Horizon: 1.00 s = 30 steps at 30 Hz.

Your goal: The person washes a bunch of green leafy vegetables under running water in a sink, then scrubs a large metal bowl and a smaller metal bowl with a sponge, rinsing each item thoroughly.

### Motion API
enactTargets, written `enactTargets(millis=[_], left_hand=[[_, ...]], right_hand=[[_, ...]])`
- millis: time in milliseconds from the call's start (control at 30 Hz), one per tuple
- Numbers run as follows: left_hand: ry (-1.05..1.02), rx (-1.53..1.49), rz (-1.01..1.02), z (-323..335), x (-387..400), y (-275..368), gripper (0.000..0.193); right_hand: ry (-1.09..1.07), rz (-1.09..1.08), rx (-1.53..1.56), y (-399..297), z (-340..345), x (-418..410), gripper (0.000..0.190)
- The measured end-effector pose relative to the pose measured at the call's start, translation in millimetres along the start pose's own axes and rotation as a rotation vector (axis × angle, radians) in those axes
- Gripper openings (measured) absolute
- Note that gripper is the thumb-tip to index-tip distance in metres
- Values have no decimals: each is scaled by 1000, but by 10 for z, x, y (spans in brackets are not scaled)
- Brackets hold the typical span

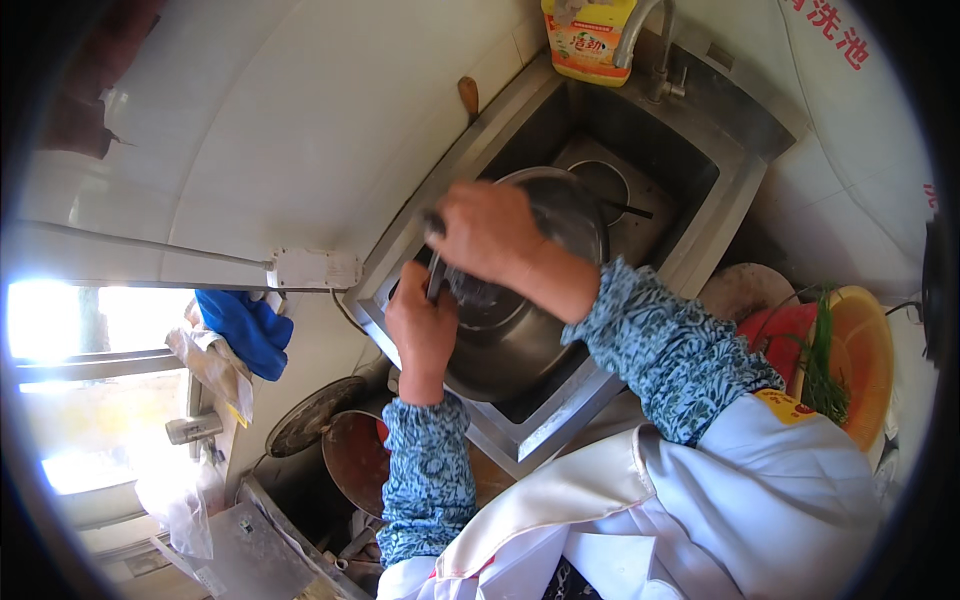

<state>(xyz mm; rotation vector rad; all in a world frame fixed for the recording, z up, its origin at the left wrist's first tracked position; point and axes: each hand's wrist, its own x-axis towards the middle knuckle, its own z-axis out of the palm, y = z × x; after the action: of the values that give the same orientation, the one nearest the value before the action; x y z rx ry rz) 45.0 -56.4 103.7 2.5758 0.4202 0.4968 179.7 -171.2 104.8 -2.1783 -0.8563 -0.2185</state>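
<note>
A large round metal pan lies tilted across the near left part of the stainless steel sink, with some liquid or wet shine inside. My left hand grips the pan's dark handle or rim at its left side, thumb up. My right hand is closed over the pan's upper left, around a dark rounded end that may be part of the same handle; what its fingers hold is partly hidden. Beyond the pan, a small round vessel with a dark handle rests on the sink floor.
A faucet and a yellow detergent jug stand behind the sink. A wooden handle leans at the wall. Right, an orange basin holds green stalks. Left are a power strip, blue cloth and round lid.
</note>
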Motion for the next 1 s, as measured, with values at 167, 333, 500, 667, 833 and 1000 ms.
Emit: enactTargets(millis=[167,333,500,667,833,1000], left_hand=[[-83,-116,-53,95,-66,-68,18],[-20,-248,-174,96,-332,-309,16],[200,-149,-53,8,-417,-475,17],[289,-117,-55,-11,-499,-501,21],[329,-73,-63,134,-599,-457,23],[371,-76,-80,239,-745,-508,17]], right_hand=[[4,162,-75,345,116,118,39],[-251,641,-23,1858,281,110,45],[-305,865,-250,2363,108,-353,52],[-662,523,-404,1983,54,-398,47],[-951,111,-480,1672,891,-1092,35],[-1066,324,-193,2084,1651,-1866,52]])
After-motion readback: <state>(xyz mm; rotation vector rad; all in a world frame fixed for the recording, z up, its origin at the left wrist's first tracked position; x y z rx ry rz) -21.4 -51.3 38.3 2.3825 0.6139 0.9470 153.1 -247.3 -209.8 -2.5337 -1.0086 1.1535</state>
